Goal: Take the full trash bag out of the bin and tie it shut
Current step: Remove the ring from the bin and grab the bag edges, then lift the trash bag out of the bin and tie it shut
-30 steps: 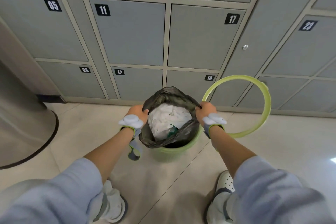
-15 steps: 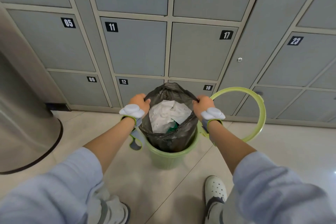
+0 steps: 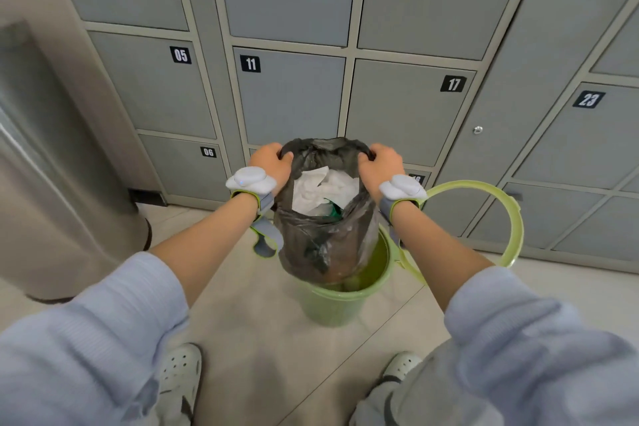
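A dark grey trash bag [image 3: 325,239] full of white paper hangs above the green bin [image 3: 337,304], with only its bottom still inside the bin's mouth. My left hand [image 3: 271,162] grips the left side of the bag's rim. Gripping the right side of the rim is my right hand [image 3: 378,164]. The bag's mouth is open between the two hands. The bin stands on the tiled floor in front of my feet.
A green ring [image 3: 491,221] leans against the grey numbered lockers [image 3: 294,97] right of the bin. A large metal cylinder [image 3: 52,183] stands at the left. My white shoes [image 3: 179,377] are close below the bin.
Both hands have lifted the bag upward, so most of it is now out of the bin. The view has tilted up as I stand taller.
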The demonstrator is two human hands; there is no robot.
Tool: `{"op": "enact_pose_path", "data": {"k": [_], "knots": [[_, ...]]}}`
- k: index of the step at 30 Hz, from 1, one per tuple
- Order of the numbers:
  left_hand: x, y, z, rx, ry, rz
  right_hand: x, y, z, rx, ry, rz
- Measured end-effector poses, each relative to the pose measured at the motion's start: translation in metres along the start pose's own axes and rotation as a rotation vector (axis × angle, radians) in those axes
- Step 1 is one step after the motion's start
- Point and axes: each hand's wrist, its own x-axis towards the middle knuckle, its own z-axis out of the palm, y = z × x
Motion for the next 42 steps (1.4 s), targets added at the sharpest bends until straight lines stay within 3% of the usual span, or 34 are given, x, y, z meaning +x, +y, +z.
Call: {"op": "enact_pose_path", "data": {"k": [6,15,25,36,42], "knots": [[-0.021,-0.015,-0.039,-0.055,0.141,-0.013,-0.013,-0.034,0.018,0.108,-0.011,-0.055],[-0.057,-0.073,-0.065,-0.098,0.19,-0.155,-0.052,-0.057,0.067,0.156,-0.173,-0.084],[-0.098,-0.147,-0.063,-0.063,0.121,-0.283,-0.08,-0.053,0.134,0.091,-0.29,-0.112],[-0.111,-0.204,-0.072,-0.085,0.216,-0.366,-0.097,-0.08,0.199,0.155,-0.412,-0.156],[-0.124,-0.235,-0.065,-0.036,0.103,-0.412,-0.1,-0.054,0.224,0.083,-0.462,-0.144]]}}
